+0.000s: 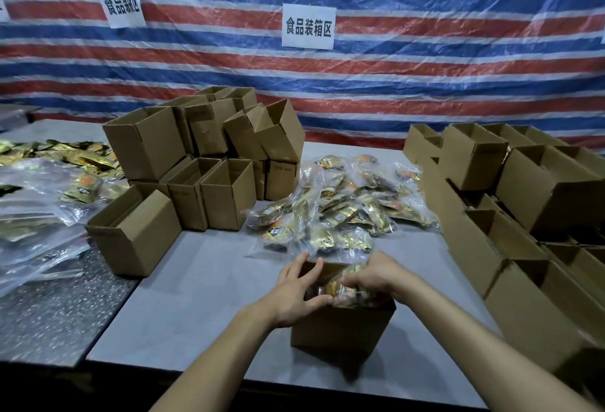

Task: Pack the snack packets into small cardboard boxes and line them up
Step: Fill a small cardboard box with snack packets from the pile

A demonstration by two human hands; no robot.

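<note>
Where the pale grey tabletop [196,280] runs toward the lower edge of the frame, an open small cardboard box [340,329] stands just right of centre, with both bare forearms reaching up to it from the bottom. The left hand [294,290] lies spread wide over the box's left rim, fingers fairly straight and fanned. The right hand [373,275] sits on the box's top right, its fingers curled down round the gold snack packets [347,290] that fill the opening.

Directly above the box in the frame, a heap of bagged packets [343,208] in clear plastic spreads across the middle of the table. Left of centre stands a stack of empty boxes [203,156], some upright and some tipped. More open boxes are lined up in a row of boxes [523,215] running down the right side, from mid-frame to the lower right corner.

At the left edge, clear plastic bags [32,199] of gold packets lie on a second, darker speckled surface [49,313] that meets the grey top at a seam.

The whole upper half is filled by a red, white and blue striped tarpaulin [393,84] under a clear plastic sheet. A white paper sign [309,26] with black characters hangs at top centre, and a second sign [119,2] at the upper left.
</note>
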